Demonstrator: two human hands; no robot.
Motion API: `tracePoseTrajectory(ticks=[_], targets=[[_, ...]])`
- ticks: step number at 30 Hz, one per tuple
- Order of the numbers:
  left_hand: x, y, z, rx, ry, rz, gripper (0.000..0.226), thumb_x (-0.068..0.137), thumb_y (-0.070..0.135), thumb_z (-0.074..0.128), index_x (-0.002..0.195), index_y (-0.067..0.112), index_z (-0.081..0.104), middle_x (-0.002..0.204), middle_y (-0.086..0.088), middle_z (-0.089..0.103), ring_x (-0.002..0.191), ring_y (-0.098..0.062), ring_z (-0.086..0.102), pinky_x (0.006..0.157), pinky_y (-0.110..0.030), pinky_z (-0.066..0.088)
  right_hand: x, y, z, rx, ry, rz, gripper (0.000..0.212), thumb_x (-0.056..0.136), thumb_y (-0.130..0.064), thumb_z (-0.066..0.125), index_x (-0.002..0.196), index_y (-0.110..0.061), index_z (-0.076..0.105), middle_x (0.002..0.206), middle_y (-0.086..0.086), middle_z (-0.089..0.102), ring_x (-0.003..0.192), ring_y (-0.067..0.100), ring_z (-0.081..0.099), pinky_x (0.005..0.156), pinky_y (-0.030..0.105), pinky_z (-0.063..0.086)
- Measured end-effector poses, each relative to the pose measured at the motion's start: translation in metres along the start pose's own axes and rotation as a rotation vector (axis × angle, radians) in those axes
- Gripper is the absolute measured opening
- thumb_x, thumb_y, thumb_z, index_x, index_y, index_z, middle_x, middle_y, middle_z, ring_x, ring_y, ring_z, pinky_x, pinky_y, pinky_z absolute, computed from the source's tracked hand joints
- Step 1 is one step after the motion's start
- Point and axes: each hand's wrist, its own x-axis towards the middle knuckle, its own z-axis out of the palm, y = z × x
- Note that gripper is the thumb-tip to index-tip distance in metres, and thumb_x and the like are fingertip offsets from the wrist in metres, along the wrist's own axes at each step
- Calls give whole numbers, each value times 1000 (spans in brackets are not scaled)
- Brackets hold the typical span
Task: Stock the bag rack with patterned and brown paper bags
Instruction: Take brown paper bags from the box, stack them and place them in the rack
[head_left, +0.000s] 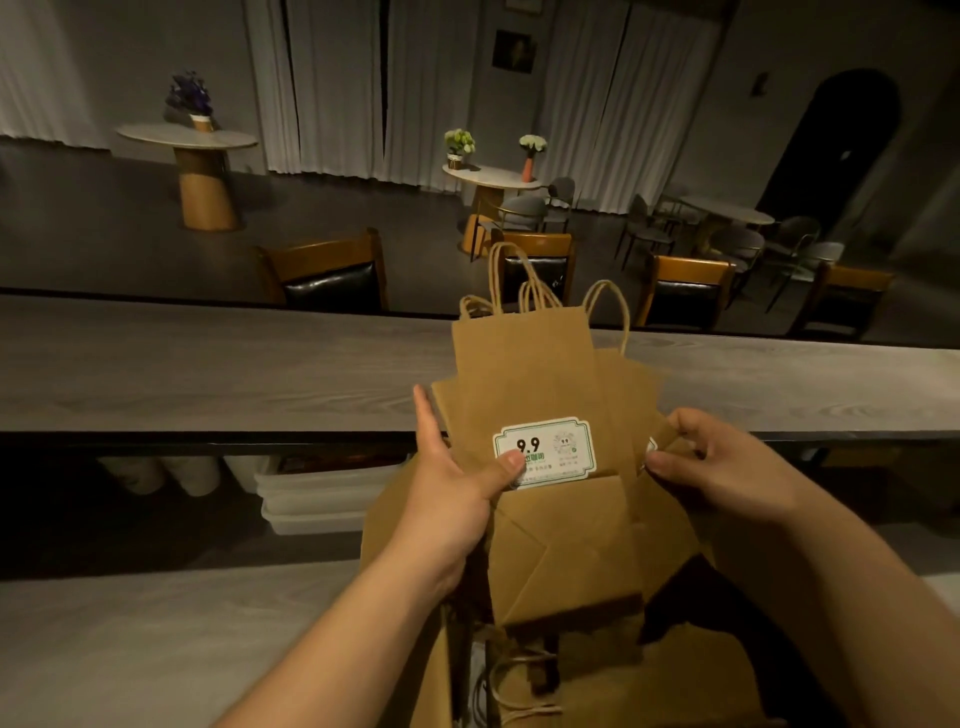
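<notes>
Long grey wood-grain surface (208, 364) runs across the view, a lower grey surface (156, 649) in front of it. Beyond, dim room: wooden chairs (327, 273) at 12 o'clock, round tables (189, 137) with flowers further back.

Stack of flat brown paper bags (524, 374) held upright at centre, fanned, twisted paper handles (605, 304) pointing to 12 o'clock. Front bag carries a white sticker (558, 447) printed "9.9". Its folded bottom flap faces the camera, below the sticker.

More brown bags (691, 680) lie low at 6 o'clock, directly under the held stack, handles showing; what holds them cannot be told.

Left hand (457, 483) at 9 o'clock of the stack: fingers behind the left edge, thumb pressed on the sticker's lower-left corner, so clamped on the stack. Right hand (727, 467) at 3 o'clock of it: thumb and fingers pinching the right edge of the bags, beside a second sticker only partly showing.

White plastic bins (311, 499) stacked on the shelf under the far surface, at 9 o'clock of the left hand.
</notes>
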Motion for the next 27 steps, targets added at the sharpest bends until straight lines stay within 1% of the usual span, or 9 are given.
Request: tracePoseTrajectory(ticks=[3, 6, 8, 11, 15, 19, 21, 24, 27], targets=[[0, -3, 7, 28, -5, -65, 79, 83, 2, 81, 149, 24, 43, 119, -3, 76, 104, -23, 75, 93, -42, 59, -2, 6, 11, 180, 15, 47, 12, 97, -29, 69, 108, -26, 66, 104, -2, 76, 101, 22, 71, 95, 50, 54], [-1, -7, 16, 66, -55, -161, 38, 86, 2, 78, 119, 18, 66, 101, -2, 81, 94, -20, 78, 86, -34, 60, 1, 13, 27, 292, 22, 84, 9, 97, -25, 69, 106, -22, 69, 100, 0, 79, 96, 25, 75, 95, 56, 56], [-2, -7, 17, 81, -49, -192, 35, 86, 1, 78, 116, 16, 68, 100, -2, 81, 93, -21, 78, 90, -38, 60, 4, 18, 30, 251, 37, 86, 11, 97, -27, 70, 107, -24, 69, 102, -2, 77, 98, 22, 73, 94, 49, 56], [-1, -8, 20, 125, -39, -184, 41, 83, 1, 81, 117, 20, 66, 98, 2, 81, 90, -17, 78, 89, -38, 61, 9, 22, 29, 145, 123, 64, 11, 96, -32, 72, 104, -27, 66, 105, -6, 70, 98, 14, 66, 77, 33, 49], [-4, -13, 29, 278, -111, -180, 41, 81, 5, 85, 115, 21, 68, 104, 2, 80, 96, -16, 77, 95, -39, 59, 7, 20, 24, 83, 138, -17, 8, 97, -29, 70, 100, -30, 63, 97, -9, 70, 92, 10, 66, 72, 29, 49], [-6, -9, 25, 33, -32, -284, 35, 83, -2, 79, 113, 13, 69, 98, -11, 80, 89, -29, 78, 78, -39, 62, 3, 25, -4, -102, -52, -5, 28, 94, -47, 69, 118, -38, 58, 111, -15, 63, 99, 5, 62, 70, 24, 49], [-7, -8, 25, -101, -6, -353, 35, 82, -1, 79, 114, 10, 69, 95, -15, 80, 80, -30, 78, 65, -36, 61, 2, 28, -8, -36, -45, -12, 32, 94, -46, 69, 123, -39, 56, 113, -16, 62, 99, 6, 61, 70, 26, 50], [-11, -10, 31, -139, -9, -378, 35, 81, -1, 79, 114, 5, 70, 97, -18, 79, 78, -29, 78, 60, -32, 59, 6, 26, 4, 154, 76, -19, 39, 91, -38, 76, 126, -37, 59, 117, -14, 62, 103, 10, 61, 80, 34, 54], [-10, -15, 35, -85, 74, -285, 40, 82, -1, 80, 120, 3, 68, 101, -17, 79, 91, -33, 78, 73, -37, 61, 9, 29, 19, 31, 351, -29, 49, 83, -45, 81, 125, -42, 56, 133, -10, 48, 128, 18, 48, 104, 44, 49]])
